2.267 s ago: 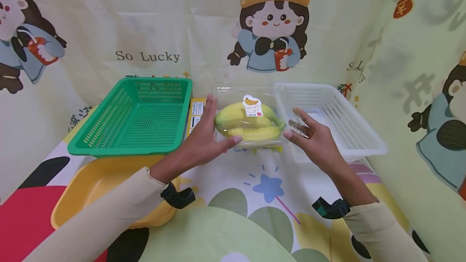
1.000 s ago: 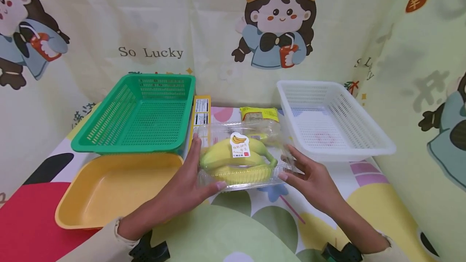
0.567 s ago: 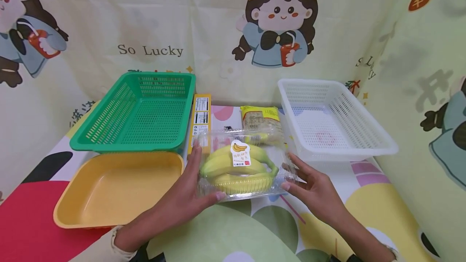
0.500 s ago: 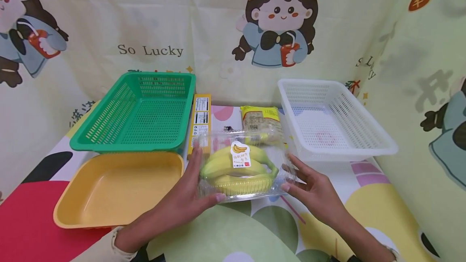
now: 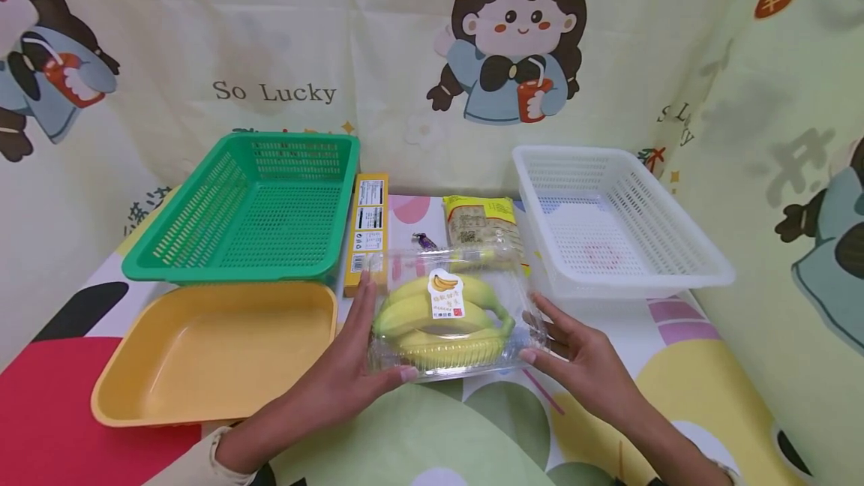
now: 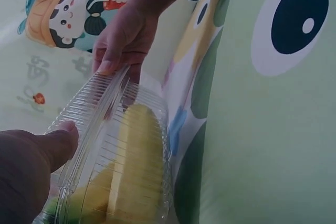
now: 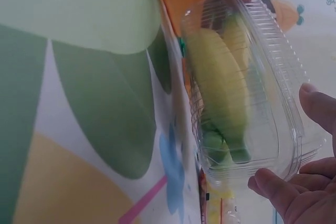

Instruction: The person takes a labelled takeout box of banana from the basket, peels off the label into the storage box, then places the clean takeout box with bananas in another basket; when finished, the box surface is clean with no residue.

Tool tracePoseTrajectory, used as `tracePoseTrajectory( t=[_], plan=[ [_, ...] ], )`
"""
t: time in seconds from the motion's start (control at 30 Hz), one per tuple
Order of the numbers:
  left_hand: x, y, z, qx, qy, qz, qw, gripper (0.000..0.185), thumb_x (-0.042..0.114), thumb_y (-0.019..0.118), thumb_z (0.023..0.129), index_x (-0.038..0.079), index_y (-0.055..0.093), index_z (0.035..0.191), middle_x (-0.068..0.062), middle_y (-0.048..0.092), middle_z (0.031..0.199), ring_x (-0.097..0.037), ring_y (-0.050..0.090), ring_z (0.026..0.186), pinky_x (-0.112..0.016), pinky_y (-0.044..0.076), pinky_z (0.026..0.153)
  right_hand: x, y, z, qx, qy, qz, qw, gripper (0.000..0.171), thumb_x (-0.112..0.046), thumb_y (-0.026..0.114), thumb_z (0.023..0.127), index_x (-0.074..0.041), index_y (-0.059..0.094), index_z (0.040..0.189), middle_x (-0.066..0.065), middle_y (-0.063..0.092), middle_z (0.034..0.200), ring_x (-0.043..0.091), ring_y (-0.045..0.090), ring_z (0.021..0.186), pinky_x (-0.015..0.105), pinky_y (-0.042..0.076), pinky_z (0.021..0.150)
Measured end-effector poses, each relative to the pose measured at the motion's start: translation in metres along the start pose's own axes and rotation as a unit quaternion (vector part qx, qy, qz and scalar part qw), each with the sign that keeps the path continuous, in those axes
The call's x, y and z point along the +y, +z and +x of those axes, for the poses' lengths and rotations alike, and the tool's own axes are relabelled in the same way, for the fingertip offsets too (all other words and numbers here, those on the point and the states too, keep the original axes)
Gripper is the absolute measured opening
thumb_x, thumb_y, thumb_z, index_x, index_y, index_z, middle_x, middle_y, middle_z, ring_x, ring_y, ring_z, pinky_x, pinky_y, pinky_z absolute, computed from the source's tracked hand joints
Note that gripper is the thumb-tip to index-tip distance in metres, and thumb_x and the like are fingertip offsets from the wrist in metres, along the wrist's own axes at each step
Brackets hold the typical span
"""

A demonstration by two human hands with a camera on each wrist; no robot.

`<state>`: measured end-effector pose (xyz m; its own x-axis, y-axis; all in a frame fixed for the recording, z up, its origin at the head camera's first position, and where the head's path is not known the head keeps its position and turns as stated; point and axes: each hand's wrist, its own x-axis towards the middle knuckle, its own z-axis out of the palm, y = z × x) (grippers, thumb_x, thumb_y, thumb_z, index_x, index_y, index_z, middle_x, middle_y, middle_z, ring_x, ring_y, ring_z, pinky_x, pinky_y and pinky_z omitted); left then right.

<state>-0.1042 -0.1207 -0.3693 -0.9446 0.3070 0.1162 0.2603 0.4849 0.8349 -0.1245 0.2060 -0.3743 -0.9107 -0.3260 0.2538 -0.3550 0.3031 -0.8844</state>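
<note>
A clear plastic clamshell box holds yellow bananas with greenish stems; its lid bears a white sticker with a banana picture. My left hand grips the box's left side, thumb along the front edge and fingers on the side. At the right end, my right hand holds it between thumb and fingers. The box is tilted towards me over the front of the table. Both wrist views show the bananas through the ribbed wall, with the thumb of each hand on the box.
Left are a green basket and an orange-yellow basin. Beside the basket lies a yellow carton. Behind the box are a yellow-topped packet and a small dark purple item. A white basket stands right.
Both hands have brought the banana box from the back, in front of the white basket, nearer to me and lower. The packet, carton and small purple item behind it have come into view.
</note>
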Motion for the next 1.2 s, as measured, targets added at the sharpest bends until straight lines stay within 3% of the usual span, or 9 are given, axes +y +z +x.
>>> tracePoseTrajectory(
  t=[0.3,0.63,0.83,0.93,1.03,1.2],
  plan=[
    [-0.006,0.009,-0.004,0.008,-0.02,-0.012,0.9997,0.117,0.041,0.079,0.081,0.016,-0.006,0.157,0.0,-0.013,0.162,-0.029,-0.002,0.146,-0.059,0.014,0.111,0.01,-0.003,-0.002,-0.019,-0.002,-0.017,1.0,0.07,-0.004,0.075,0.084,0.002,0.041,0.146,0.027,0.051,0.135,0.037,0.059,0.112,0.028,0.052,0.084],
    [-0.016,0.018,-0.008,0.029,-0.009,-0.033,0.999,0.118,0.038,0.083,0.077,0.014,0.001,0.157,0.001,-0.009,0.162,-0.028,0.0,0.147,-0.059,0.017,0.111,0.019,-0.003,-0.008,-0.035,-0.016,-0.035,0.999,0.072,-0.008,0.076,0.084,-0.003,0.04,0.147,0.025,0.054,0.133,0.035,0.061,0.11,0.032,0.053,0.083],
    [-0.018,0.019,-0.01,0.034,-0.01,-0.036,0.9987,0.118,0.035,0.084,0.076,0.015,0.001,0.157,0.003,-0.009,0.162,-0.027,-0.001,0.147,-0.057,0.015,0.111,0.016,-0.008,-0.009,-0.048,-0.037,-0.065,0.996,0.067,-0.008,0.071,0.089,-0.006,0.04,0.148,0.017,0.045,0.145,0.026,0.051,0.126,0.021,0.041,0.098],
    [-0.02,0.02,-0.009,0.035,-0.005,-0.032,0.9989,0.118,0.036,0.084,0.077,0.015,0.001,0.157,0.004,-0.009,0.162,-0.026,-0.001,0.147,-0.057,0.015,0.111,0.009,-0.014,-0.006,-0.025,-0.041,-0.068,0.997,0.058,-0.005,0.065,0.094,-0.004,0.042,0.147,0.013,0.044,0.147,0.015,0.045,0.131,0.018,0.035,0.102],
    [-0.021,0.021,-0.008,0.036,0.0,-0.027,0.999,0.118,0.036,0.084,0.077,0.016,0.001,0.157,0.005,-0.01,0.162,-0.027,0.0,0.146,-0.058,0.016,0.111,-0.001,-0.021,0.0,0.004,-0.035,-0.061,0.998,0.051,-0.005,0.06,0.096,-0.004,0.045,0.145,0.012,0.048,0.144,0.007,0.045,0.13,0.018,0.037,0.101],
    [-0.022,0.022,-0.009,0.037,-0.002,-0.027,0.999,0.118,0.035,0.084,0.076,0.016,0.0,0.157,0.004,-0.01,0.162,-0.028,0.001,0.146,-0.06,0.017,0.11,-0.016,-0.026,0.01,0.01,-0.049,-0.05,0.997,0.043,-0.002,0.059,0.096,-0.005,0.053,0.139,0.013,0.055,0.137,0.01,0.051,0.125,0.021,0.043,0.096]
  ],
)
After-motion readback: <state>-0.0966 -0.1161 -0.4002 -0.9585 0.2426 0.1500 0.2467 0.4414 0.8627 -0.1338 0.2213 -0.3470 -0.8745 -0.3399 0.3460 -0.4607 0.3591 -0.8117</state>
